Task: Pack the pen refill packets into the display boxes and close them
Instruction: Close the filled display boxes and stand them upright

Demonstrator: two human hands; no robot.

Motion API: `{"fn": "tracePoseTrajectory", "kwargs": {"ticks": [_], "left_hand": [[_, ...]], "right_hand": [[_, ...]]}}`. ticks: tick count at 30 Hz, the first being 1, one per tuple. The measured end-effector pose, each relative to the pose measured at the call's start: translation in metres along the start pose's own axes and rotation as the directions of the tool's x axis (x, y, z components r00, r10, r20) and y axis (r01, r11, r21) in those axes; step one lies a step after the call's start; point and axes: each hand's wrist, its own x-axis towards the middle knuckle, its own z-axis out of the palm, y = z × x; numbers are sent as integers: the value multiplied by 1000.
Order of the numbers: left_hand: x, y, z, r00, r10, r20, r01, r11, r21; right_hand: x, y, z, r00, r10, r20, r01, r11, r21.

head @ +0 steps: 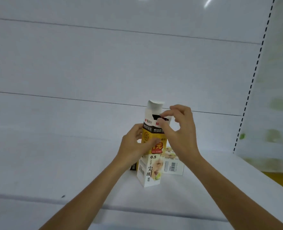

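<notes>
Head view | left hand (pixel 134 145) grips upright display box (pixel 151 156) mid-body | right hand (pixel 180 130) pinches at its open top | judged light, thin card, crushable: hold by corner edges.

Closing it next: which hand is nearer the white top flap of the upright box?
Right. The right hand pinches at the open top of the upright box, just beside the flap; the left hand grips it lower, around its yellow middle.

The left hand (pixel 134 145) covers the middle of the upright display box (pixel 151 165), and the right hand (pixel 180 135) hides its upper right corner. A second box (pixel 174 166) lies half behind the right wrist. I cannot read the small print. Both forearms run off the bottom edge.
</notes>
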Motion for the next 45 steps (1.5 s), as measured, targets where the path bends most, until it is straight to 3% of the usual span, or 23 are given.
{"fn": "tracePoseTrajectory", "kwargs": {"ticks": [2,9,15,22,26,29,33,41,45], "left_hand": [[0,-4,-3,1000,-27,1,27,999,-42],[1,-6,-5,998,-46,46,49,996,-68],[-1,-3,-6,997,-42,63,46,997,-65],[-6,-17,17,998,-34,-51,20,969,-247],[-4,-19,21,996,-26,-89,7,978,-210],[-4,-21,23,994,-4,-108,-19,977,-213],[-5,-21,30,995,24,-93,-43,976,-215],[-8,-20,28,999,49,-24,-53,966,-252],[-11,-13,19,993,117,-16,-118,975,-187]], "right_hand": [[2,-2,-1,990,55,127,-50,998,-44],[19,-2,-7,898,255,359,-277,961,11],[28,-13,-15,831,205,517,-143,977,-157],[16,-11,-10,856,182,484,-172,983,-66],[21,-10,-6,836,204,509,-179,979,-99],[16,0,-4,839,196,508,-240,970,23],[3,18,-4,889,123,442,-233,951,204],[6,15,-2,902,106,420,-186,971,153],[-7,20,-5,922,204,329,-314,890,330]]}}
